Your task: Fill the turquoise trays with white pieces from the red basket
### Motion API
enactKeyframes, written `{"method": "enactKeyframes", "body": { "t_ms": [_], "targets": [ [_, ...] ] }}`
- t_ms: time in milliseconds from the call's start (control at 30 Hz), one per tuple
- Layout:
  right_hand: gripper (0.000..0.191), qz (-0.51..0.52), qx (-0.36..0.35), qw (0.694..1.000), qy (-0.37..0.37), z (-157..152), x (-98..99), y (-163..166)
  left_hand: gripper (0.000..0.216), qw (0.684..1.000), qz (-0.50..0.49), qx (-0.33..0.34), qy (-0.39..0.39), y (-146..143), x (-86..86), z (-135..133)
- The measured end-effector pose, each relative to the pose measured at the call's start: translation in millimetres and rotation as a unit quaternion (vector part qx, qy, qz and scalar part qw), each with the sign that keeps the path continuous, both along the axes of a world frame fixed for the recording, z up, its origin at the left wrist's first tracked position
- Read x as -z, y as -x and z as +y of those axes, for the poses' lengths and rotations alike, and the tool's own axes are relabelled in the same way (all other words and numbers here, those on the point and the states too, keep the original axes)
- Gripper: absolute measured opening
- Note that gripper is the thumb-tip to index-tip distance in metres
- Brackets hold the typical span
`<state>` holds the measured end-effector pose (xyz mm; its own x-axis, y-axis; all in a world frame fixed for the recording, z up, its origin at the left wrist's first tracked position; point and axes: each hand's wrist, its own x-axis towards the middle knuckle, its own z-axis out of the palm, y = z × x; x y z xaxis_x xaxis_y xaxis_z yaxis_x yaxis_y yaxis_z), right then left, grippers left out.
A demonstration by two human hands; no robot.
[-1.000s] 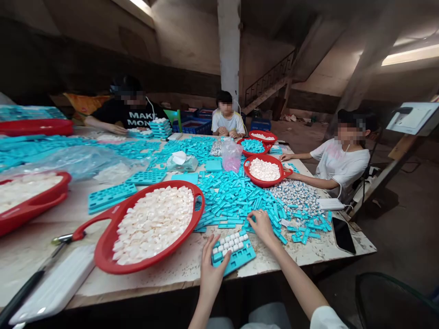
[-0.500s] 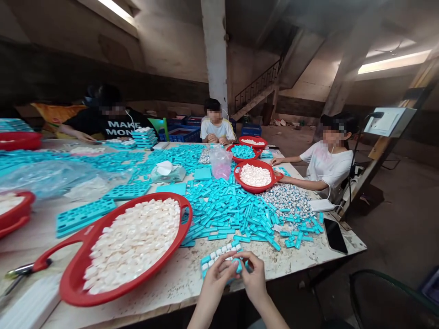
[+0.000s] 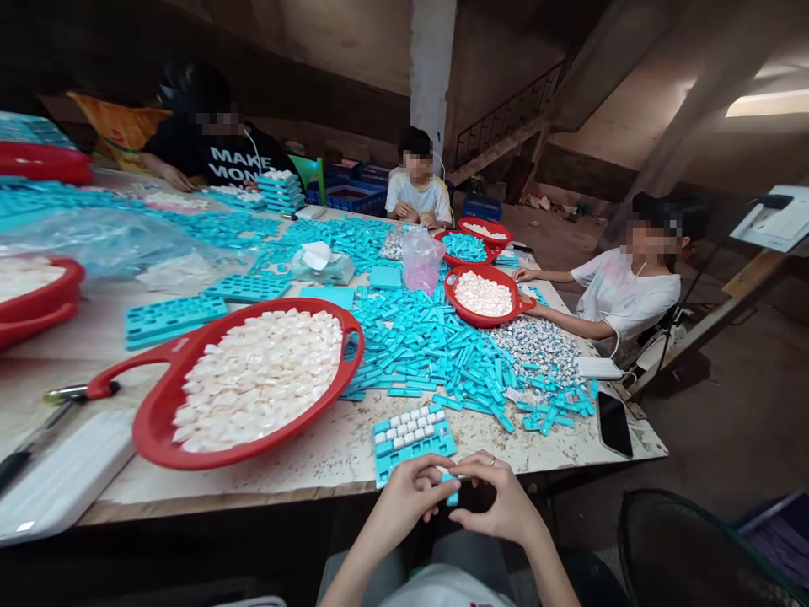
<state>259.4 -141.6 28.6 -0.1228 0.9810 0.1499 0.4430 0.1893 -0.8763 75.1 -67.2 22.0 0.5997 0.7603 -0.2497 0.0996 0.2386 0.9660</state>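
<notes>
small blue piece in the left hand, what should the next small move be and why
Perhaps close the thumb of the right hand onto the small blue piece to steady it: the left hand appears to pinch it, while that thumb stands apart.

The one view looks from the wearer's head, above the near edge of the table (image 3: pixel 338 443), angled forward and down so that the left hand (image 3: pixel 401 497) and right hand (image 3: pixel 506 497) show close by, low and just right of centre. It faces lengthwise over the tabletop to a co-worker (image 3: pixel 417 198) at the far end, then a pillar (image 3: pixel 433 76) and staircase (image 3: pixel 502 154) well behind; the upper left is dark, so its depth is hard to judge.
</notes>
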Motion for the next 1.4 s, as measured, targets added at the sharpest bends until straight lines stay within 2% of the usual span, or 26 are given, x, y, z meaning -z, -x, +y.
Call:
{"method": "enactKeyframes", "body": {
  "t_ms": [233, 367, 467, 567, 667, 733, 867, 1233, 1400],
  "targets": [
    [0.045, -0.016, 0.004, 1.000, 0.016, 4, -3.1, 2, 0.049, 0.999, 0.029, -0.013, -0.040, -5, 9.5, -5],
    [0.042, -0.039, 0.004, 0.999, -0.008, 16, -4.9, -3, 0.035, 0.984, 0.063, -0.047, -0.161, 0, 11.0, -7],
    [0.041, -0.064, 0.010, 0.998, -0.023, 34, -0.9, -13, 0.027, 0.940, 0.111, -0.116, -0.300, 4, 19.3, -7],
    [0.039, -0.096, 0.013, 0.995, -0.031, 55, 1.3, -23, 0.029, 0.872, 0.158, -0.159, -0.434, 6, 34.4, -3],
    [0.035, -0.123, -0.003, 0.992, -0.040, 74, -2.4, -27, 0.035, 0.824, 0.210, -0.166, -0.499, 12, 45.6, 8],
    [0.034, -0.142, -0.021, 0.989, -0.036, 84, -6.0, -26, 0.035, 0.820, 0.222, -0.145, -0.507, 19, 47.5, 17],
    [0.034, -0.169, -0.043, 0.984, -0.020, 96, -7.8, -21, 0.030, 0.831, 0.214, -0.115, -0.501, 30, 44.1, 29],
    [0.038, -0.210, -0.085, 0.974, -0.022, 110, 0.2, -14, 0.031, 0.838, 0.199, -0.123, -0.493, 28, 44.7, 29],
    [0.038, -0.238, -0.085, 0.968, 0.015, 112, -1.2, -11, 0.030, 0.839, 0.193, -0.124, -0.494, 29, 42.7, 30]
  ]
}}
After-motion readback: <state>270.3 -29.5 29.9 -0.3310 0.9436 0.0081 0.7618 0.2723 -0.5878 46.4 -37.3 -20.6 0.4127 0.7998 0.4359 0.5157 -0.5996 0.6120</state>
